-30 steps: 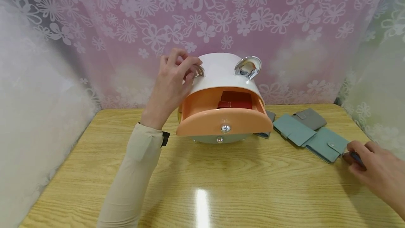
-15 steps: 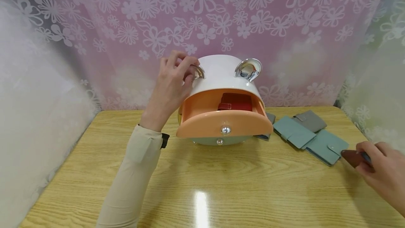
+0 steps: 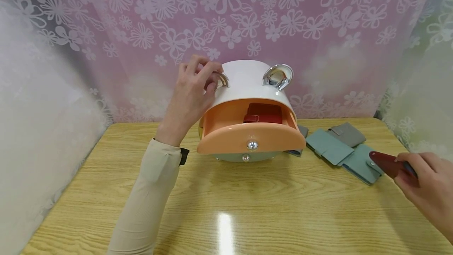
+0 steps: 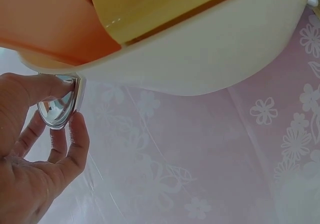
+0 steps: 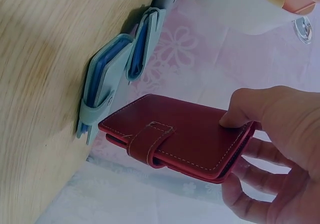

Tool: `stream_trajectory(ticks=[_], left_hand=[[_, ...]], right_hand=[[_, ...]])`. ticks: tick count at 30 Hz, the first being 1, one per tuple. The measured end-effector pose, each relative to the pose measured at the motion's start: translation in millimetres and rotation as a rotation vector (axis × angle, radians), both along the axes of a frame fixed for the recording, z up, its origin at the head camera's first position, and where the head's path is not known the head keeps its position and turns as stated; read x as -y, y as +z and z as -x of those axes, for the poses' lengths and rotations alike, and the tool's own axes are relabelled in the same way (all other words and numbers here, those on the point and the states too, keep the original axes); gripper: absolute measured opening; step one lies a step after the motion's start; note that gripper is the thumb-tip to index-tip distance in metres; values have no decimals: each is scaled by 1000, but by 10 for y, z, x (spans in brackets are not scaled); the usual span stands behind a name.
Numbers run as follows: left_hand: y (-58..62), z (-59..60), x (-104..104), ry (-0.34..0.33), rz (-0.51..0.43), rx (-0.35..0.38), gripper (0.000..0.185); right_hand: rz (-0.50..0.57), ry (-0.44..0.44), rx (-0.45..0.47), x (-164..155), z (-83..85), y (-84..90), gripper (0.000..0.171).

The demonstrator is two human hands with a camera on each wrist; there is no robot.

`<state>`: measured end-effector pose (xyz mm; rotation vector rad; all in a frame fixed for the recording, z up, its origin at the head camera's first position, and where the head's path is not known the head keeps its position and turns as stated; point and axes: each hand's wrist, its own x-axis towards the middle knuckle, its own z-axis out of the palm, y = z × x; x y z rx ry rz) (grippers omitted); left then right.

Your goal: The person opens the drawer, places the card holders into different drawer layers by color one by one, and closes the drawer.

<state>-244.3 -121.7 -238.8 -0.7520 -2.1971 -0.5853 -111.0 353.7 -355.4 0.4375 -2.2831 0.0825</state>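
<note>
My right hand (image 3: 429,184) pinches the red wallet (image 5: 185,129) by one end above the table (image 3: 269,207), and it looks light, smooth and a bit bendy, so I'd hold it there, clear of its strap (image 5: 149,145), while my left hand (image 3: 191,89) pinches the shiny ear (image 4: 59,111).

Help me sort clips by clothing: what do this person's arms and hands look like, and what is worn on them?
The left sleeve is long and pale beige, with a bit of black band showing by its cuff. The left hand and right hand are gloveless; no right sleeve shows.
</note>
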Motion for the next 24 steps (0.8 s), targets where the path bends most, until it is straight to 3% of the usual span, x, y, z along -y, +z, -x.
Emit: stream_trajectory(ticks=[24], left_hand=[[10, -1, 1, 12, 9, 14, 20]], right_hand=[[74, 74, -93, 229, 8, 73, 77]])
